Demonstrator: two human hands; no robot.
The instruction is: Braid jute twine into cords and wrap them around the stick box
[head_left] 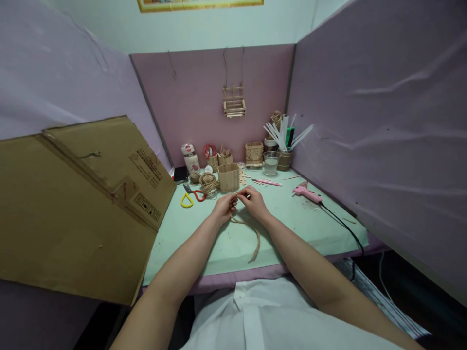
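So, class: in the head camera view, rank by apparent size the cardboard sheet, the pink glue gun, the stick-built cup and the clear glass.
1. cardboard sheet, by far the largest, though nearest the camera.
2. pink glue gun.
3. stick-built cup, close to the gun; uncertain.
4. clear glass.

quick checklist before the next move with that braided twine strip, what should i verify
1. Both hands on the strip: left hand and right hand meet at one end of the braided strip. Ok.
2. Grip on the end: fingertips pinch together, but the exact hold is too small to see. Cannot tell.
3. Free end: it curves back toward the table's near edge, lying flat on the green mat, snagged on nothing. Ok.
4. Stick box: upright just beyond the hands, apart from them. Ok.
5. Glue gun: lying on the mat to the right, away from both hands; whether it is hot cannot be seen. Cannot tell.
6. Scissors: lying left of the hands, apart. Ok.
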